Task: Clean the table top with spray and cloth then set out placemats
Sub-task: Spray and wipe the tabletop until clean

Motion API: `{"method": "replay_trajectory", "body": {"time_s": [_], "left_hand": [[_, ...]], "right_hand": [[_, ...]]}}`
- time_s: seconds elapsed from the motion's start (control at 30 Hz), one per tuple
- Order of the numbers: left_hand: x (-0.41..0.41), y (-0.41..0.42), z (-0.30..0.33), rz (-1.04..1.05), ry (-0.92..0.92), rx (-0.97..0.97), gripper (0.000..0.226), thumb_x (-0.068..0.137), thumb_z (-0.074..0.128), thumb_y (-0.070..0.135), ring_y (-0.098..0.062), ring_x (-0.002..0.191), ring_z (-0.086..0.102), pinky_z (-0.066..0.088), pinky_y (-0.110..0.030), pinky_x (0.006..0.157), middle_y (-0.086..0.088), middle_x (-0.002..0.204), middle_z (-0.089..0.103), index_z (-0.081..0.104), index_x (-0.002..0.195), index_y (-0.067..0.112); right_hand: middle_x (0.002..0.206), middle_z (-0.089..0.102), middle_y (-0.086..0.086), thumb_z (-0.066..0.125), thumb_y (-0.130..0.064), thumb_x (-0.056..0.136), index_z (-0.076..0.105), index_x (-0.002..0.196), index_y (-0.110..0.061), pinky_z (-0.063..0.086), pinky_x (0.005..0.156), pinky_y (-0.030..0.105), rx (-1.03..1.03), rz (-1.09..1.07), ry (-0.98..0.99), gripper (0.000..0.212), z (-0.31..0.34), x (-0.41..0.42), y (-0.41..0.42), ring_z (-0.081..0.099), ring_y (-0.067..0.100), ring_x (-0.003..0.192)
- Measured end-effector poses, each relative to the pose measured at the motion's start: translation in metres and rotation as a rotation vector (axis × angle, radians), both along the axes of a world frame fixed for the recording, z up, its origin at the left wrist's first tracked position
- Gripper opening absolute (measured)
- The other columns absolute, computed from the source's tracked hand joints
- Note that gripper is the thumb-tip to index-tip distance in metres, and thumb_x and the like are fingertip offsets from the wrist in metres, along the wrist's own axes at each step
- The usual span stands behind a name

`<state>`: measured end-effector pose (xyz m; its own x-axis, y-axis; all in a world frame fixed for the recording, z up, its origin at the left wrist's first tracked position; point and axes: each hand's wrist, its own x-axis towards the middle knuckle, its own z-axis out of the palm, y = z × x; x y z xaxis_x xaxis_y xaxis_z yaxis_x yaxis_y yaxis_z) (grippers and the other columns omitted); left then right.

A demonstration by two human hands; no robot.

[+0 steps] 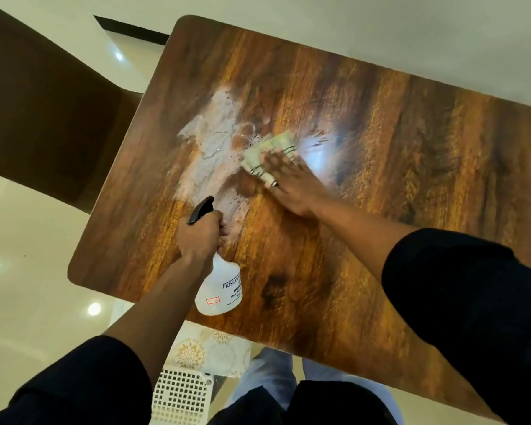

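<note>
Right hand (285, 182) is flat and open on the cloth (269, 156), pressing it to the worktop (380, 148) near the middle. The hand is blurred, so I judge it to be mid-wipe. Left hand (201, 234) is closed around the neck of the bottle (219, 286), black nozzle pointing up the table, the white body hanging just above the wood.

Where are we in the job? Early, I'd say. A milky wet patch (209, 148) spreads just left of the cloth, with droplets speckled along its edge, and only that central part shows any sign of wiping. The near end, the far right and the corners look dry and untouched. No placemats on top yet. Something patterned, white with gold flowers (206, 348), sits below the near edge beside a white lattice basket (178, 394); it could be the mats, but I can't tell.

Room to move is generous. The top is bare apart from cloth and bottle, so long strokes can run in any direction. Watch the rounded left corners, where liquid could be pushed over the edge. A brown chair (43, 102) stands close against the far left side, and the person's legs are right at the near edge.
</note>
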<state>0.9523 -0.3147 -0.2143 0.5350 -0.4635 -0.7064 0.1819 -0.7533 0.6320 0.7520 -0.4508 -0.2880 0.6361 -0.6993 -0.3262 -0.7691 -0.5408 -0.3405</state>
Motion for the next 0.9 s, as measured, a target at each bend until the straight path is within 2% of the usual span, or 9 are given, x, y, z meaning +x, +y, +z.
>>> {"method": "replay_trajectory", "body": {"time_s": [0.17, 0.33, 0.47, 0.53, 0.6, 0.67, 0.7, 0.77, 0.9], "left_hand": [[0.017, -0.004, 0.004, 0.032, 0.024, -0.01, 0.017, 0.095, 0.068, 0.016, -0.015, 0.041, 0.047, 0.038, -0.028, 0.047, -0.009, 0.067, 0.068, 0.07, 0.081, 0.007], [0.028, -0.006, 0.014, 0.03, 0.053, -0.073, 0.027, 0.098, 0.065, 0.01, -0.018, 0.048, 0.042, 0.036, -0.031, 0.049, -0.011, 0.068, 0.065, 0.066, 0.074, 0.022], [0.039, -0.016, 0.016, 0.071, 0.056, -0.087, 0.035, 0.097, 0.065, 0.009, -0.019, 0.049, 0.042, 0.033, -0.032, 0.051, -0.009, 0.064, 0.059, 0.06, 0.069, 0.028], [0.046, -0.022, 0.014, 0.08, 0.037, -0.061, 0.027, 0.095, 0.066, 0.011, -0.016, 0.043, 0.042, 0.032, -0.031, 0.05, -0.003, 0.054, 0.054, 0.06, 0.069, 0.018], [0.055, -0.029, 0.011, 0.083, 0.011, -0.041, 0.015, 0.092, 0.069, 0.014, -0.015, 0.039, 0.042, 0.034, -0.028, 0.044, -0.001, 0.049, 0.052, 0.063, 0.082, 0.004], [0.063, -0.036, 0.008, 0.103, 0.018, -0.037, 0.028, 0.091, 0.071, 0.018, -0.014, 0.037, 0.043, 0.037, -0.025, 0.039, -0.007, 0.06, 0.059, 0.065, 0.108, -0.004], [0.067, -0.039, 0.007, 0.098, 0.022, -0.041, 0.029, 0.093, 0.071, 0.018, -0.013, 0.036, 0.043, 0.038, -0.025, 0.039, -0.011, 0.067, 0.062, 0.066, 0.11, -0.005], [0.071, -0.046, 0.007, 0.062, 0.018, -0.045, 0.017, 0.095, 0.069, 0.016, -0.013, 0.036, 0.043, 0.037, -0.025, 0.038, -0.016, 0.075, 0.065, 0.069, 0.094, -0.001], [0.072, -0.052, 0.007, 0.04, 0.012, -0.077, 0.021, 0.098, 0.066, 0.014, -0.015, 0.042, 0.046, 0.039, -0.029, 0.044, -0.014, 0.075, 0.067, 0.069, 0.078, 0.011]], "right_hand": [[0.174, -0.008, -0.004, 0.024, -0.046, 0.111, -0.001, 0.167, -0.023, -0.009, 0.129, 0.043, 0.01, -0.437, -0.012, 0.065, 0.003, 0.003, -0.042, -0.011, 0.016, 0.16], [0.175, -0.007, -0.003, 0.031, -0.045, 0.109, 0.004, 0.167, -0.022, -0.004, 0.129, 0.049, 0.011, -0.767, -0.028, 0.068, 0.003, 0.055, -0.032, -0.01, 0.019, 0.16], [0.174, -0.009, -0.001, 0.024, -0.051, 0.109, 0.0, 0.167, -0.023, -0.005, 0.129, 0.053, 0.012, -0.514, -0.066, 0.068, 0.002, 0.098, -0.009, -0.012, 0.023, 0.16], [0.174, -0.009, -0.003, 0.027, -0.049, 0.11, 0.001, 0.167, -0.025, -0.006, 0.129, 0.053, 0.033, -0.35, -0.105, 0.067, 0.0, 0.114, 0.0, -0.013, 0.021, 0.16], [0.173, -0.01, -0.006, 0.025, -0.051, 0.11, 0.0, 0.167, -0.026, -0.006, 0.129, 0.05, 0.033, -0.22, -0.114, 0.066, 0.0, 0.115, 0.001, -0.014, 0.016, 0.159], [0.173, -0.01, -0.006, 0.019, -0.054, 0.11, -0.001, 0.166, -0.027, -0.006, 0.129, 0.047, 0.031, -0.13, -0.121, 0.066, 0.0, 0.104, -0.01, -0.016, 0.014, 0.158], [0.173, -0.01, -0.006, 0.018, -0.055, 0.11, -0.001, 0.166, -0.027, -0.006, 0.13, 0.047, 0.027, -0.106, -0.117, 0.066, 0.0, 0.097, -0.018, -0.016, 0.013, 0.158], [0.173, -0.008, -0.005, 0.02, -0.054, 0.11, 0.0, 0.166, -0.027, -0.005, 0.13, 0.049, 0.005, -0.141, -0.103, 0.066, -0.001, 0.084, -0.039, -0.014, 0.014, 0.159], [0.174, -0.004, -0.003, 0.024, -0.046, 0.112, 0.003, 0.167, -0.024, -0.008, 0.128, 0.043, -0.018, -0.406, -0.079, 0.063, 0.005, 0.068, -0.09, -0.008, 0.017, 0.16]]}}
